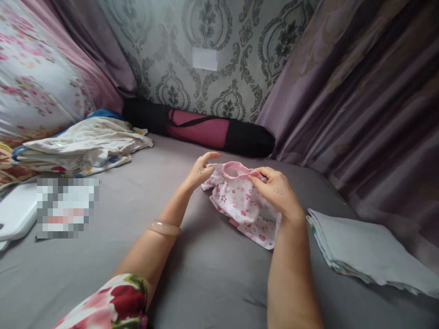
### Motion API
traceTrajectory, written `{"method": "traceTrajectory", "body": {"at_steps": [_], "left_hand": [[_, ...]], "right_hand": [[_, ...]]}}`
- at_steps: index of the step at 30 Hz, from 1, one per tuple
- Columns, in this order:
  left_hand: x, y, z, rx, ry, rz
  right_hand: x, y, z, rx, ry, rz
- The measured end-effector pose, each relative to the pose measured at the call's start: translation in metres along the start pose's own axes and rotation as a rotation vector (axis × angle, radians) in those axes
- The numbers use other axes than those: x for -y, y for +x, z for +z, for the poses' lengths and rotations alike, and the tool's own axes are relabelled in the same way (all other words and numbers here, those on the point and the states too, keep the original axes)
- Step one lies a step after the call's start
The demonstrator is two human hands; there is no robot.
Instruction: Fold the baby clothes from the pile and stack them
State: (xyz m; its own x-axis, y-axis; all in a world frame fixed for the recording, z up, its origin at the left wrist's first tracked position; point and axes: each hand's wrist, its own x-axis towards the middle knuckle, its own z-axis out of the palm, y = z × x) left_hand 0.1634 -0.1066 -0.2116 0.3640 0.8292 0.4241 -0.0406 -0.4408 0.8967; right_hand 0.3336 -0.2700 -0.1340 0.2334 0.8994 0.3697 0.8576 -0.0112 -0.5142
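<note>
A small white shirt (240,198) with pink and red prints and a pink neckband is raised at its collar above the grey sheet, its lower part hanging toward the right. My right hand (276,187) pinches the collar's right side between thumb and fingers. At the shirt's left shoulder is my left hand (202,171), thumb and index finger apart, with the fingertips beside the cloth; its other fingers are hidden. A pale bangle (163,227) circles my left wrist.
Grey sheet (212,283) lies underneath. Folded pale cloths (366,249) rest at right, crumpled clothes (85,141) at left. Nearby are a white object (18,212) and a blurred-out item (66,208). A black and maroon bag (199,130) lies along the wall, between curtains.
</note>
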Motion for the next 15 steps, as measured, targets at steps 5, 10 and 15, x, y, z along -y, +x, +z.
{"method": "traceTrajectory", "body": {"at_steps": [5, 10, 15], "left_hand": [[0.006, -0.003, 0.005, 0.161, 0.133, 0.085], [0.016, 0.0, 0.008, 0.181, 0.132, 0.094], [-0.006, -0.002, -0.001, 0.239, 0.04, 0.122]], "right_hand": [[-0.003, -0.001, -0.002, 0.007, 0.088, 0.002], [-0.012, -0.003, -0.009, -0.012, 0.191, 0.058], [-0.028, -0.004, -0.013, -0.087, 0.27, 0.089]]}}
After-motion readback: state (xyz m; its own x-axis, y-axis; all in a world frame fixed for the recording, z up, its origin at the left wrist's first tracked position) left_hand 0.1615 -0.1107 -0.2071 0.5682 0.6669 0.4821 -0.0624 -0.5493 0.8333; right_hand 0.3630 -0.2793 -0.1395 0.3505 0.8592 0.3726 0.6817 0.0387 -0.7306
